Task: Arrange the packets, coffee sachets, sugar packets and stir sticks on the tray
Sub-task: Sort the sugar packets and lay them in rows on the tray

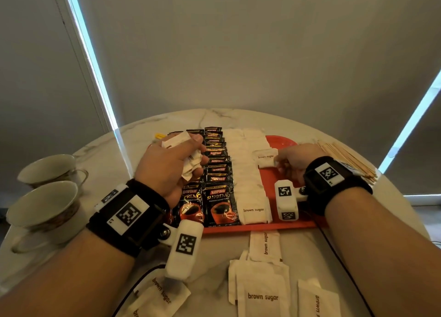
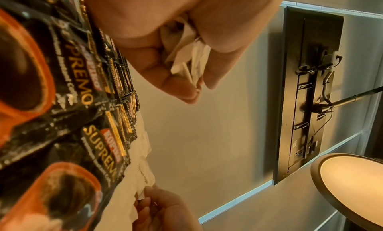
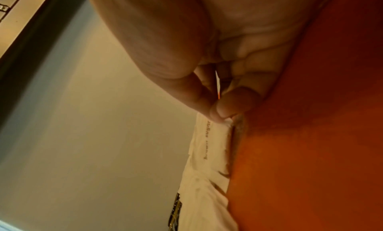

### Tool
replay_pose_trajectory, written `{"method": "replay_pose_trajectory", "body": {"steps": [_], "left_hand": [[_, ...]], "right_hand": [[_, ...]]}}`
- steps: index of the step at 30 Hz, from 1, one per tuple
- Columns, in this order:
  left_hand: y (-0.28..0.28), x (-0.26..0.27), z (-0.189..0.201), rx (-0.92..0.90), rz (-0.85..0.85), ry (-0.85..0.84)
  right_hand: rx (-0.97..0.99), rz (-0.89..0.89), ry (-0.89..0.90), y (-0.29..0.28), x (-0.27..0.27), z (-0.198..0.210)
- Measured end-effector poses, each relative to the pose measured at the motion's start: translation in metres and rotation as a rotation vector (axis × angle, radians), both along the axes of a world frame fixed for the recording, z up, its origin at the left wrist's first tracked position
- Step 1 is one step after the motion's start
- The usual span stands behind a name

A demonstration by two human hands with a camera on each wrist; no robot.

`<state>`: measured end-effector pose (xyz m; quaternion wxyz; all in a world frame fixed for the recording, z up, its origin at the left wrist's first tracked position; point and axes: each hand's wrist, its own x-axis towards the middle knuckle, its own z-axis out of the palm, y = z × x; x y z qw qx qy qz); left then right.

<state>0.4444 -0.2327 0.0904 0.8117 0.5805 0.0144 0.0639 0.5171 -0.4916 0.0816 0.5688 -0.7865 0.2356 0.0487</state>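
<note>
A red tray [image 1: 284, 141] lies on the marble table, holding two columns of black coffee sachets [image 1: 218, 164] and columns of white brown sugar packets [image 1: 245, 173]. My left hand [image 1: 171, 164] hovers over the sachets and grips a bunch of white sugar packets [image 2: 186, 54] in its curled fingers. My right hand [image 1: 292, 161] rests on the tray's right part and pinches the edge of one brown sugar packet [image 1: 266, 160] that lies on the tray; the same packet [image 3: 211, 146] shows in the right wrist view. Wooden stir sticks [image 1: 348, 160] lie in a pile right of the tray.
Two cups [image 1: 45, 202] stand at the table's left edge. Several loose brown sugar packets [image 1: 262, 290] lie on the table in front of the tray. A cable [image 1: 338, 261] runs along the table under my right arm.
</note>
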Motion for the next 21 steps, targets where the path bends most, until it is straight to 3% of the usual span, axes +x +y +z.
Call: {"method": "replay_pose_trajectory", "body": {"steps": [8,17,21], "left_hand": [[0.0,0.0,0.0,-0.003,0.009,0.029],[-0.005,-0.006,0.005,-0.083,-0.075,0.169],[-0.008,-0.011,0.008,-0.147,-0.123,0.187]], "right_hand": [[-0.025,0.027,-0.071,0.002,0.004,-0.003],[0.137,0.065,-0.042,0.015,-0.006,0.001],[0.15,0.086,-0.201,0.023,-0.017,0.016]]}}
